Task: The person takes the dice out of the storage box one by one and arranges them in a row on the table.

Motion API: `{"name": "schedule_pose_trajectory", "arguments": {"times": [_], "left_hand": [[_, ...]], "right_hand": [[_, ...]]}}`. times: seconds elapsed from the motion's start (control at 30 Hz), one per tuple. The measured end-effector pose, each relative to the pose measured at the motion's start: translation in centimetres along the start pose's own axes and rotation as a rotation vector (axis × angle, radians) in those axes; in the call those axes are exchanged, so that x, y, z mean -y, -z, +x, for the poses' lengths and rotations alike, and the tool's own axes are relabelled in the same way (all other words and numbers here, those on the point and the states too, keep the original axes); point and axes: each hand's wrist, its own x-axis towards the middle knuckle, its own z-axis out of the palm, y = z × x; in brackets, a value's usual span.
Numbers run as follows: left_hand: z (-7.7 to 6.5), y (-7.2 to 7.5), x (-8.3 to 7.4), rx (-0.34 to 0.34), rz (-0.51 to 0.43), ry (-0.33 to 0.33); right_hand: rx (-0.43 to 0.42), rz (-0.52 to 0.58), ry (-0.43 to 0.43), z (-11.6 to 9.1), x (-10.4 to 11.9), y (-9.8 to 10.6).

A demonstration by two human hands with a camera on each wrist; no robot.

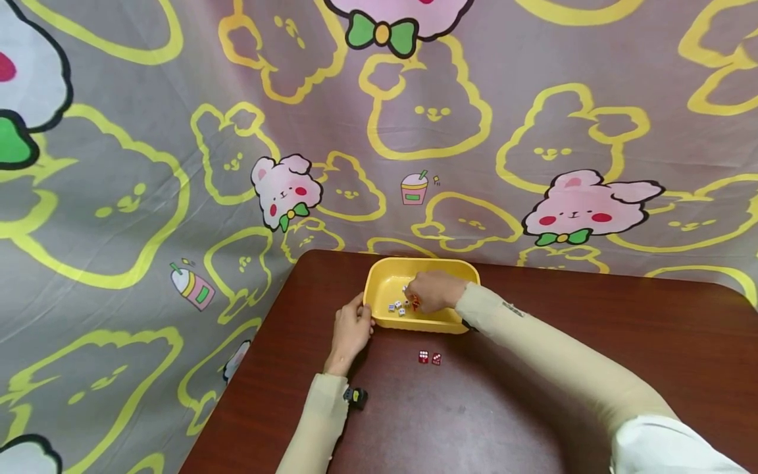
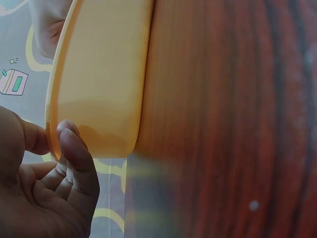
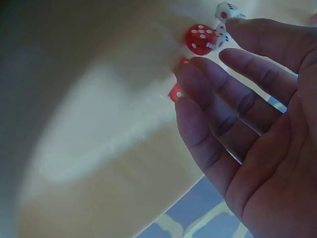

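A yellow plastic tray [image 1: 379,320] stands near the table's far edge. At its near left corner, my left hand [image 1: 351,330] pinches the rim between thumb and fingers. Inside the tray is my right hand [image 1: 437,291], fingers loosely bent and pointing down among the dice. In the right wrist view, a red die [image 3: 200,39] lies just beyond the fingertips, beside white dice [image 3: 228,11]. Another bit of red die [image 3: 175,93] is partly hidden behind the fingers. Several white dice [image 1: 398,305] lie left of that hand in the head view.
Two red dice, a left one [image 1: 423,357] and a right one [image 1: 436,359], lie on the brown table [image 1: 474,421] in front of the tray. A patterned cloth [image 1: 438,224] hangs behind and along the left side.
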Motion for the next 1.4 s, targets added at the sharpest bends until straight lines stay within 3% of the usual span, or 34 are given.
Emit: {"name": "schedule_pose_trajectory", "arguments": {"times": [0.63, 1.4], "left_hand": [[-0.1, 0.2, 0.4, 0.003, 0.003, 0.009], [-0.1, 0.2, 0.2, 0.007, 0.002, -0.004]], "right_hand": [[0.122, -0.09, 0.005, 1.0, 0.8, 0.7], [0.121, -0.152, 0.017, 2.0, 1.2, 0.8]]}}
